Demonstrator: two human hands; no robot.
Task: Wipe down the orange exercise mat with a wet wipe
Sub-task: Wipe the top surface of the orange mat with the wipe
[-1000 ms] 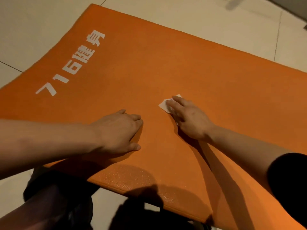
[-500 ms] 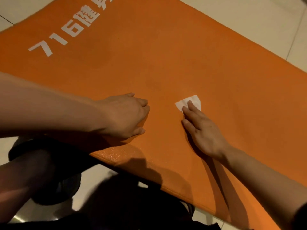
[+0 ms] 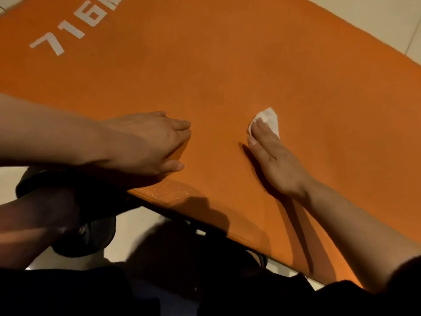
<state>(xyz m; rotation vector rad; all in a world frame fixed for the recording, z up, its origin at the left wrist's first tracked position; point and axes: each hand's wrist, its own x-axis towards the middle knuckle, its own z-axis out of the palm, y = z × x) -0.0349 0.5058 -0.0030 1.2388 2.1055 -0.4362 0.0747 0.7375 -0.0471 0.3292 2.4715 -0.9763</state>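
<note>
While both hands lie on it, the scene reads so:
Orange mat: spread on pale floor tiles, filling most of the frame; white "716" print at upper left.
Wet wipe: centre right, on the mat.
Right hand: fingers straight, pressing the wipe flat.
Left hand: fingers straight, flat on the mat, near its lower edge.

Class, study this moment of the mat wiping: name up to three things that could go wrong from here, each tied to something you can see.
1. The wet wipe is small and pressed only under the straight fingers of the right hand; it could bunch up or slip free.
2. Much of the orange mat is far from the wipe, so the printed end could get missed.
3. The left hand rests near the mat's front edge; leaning there may shift the mat.
</note>
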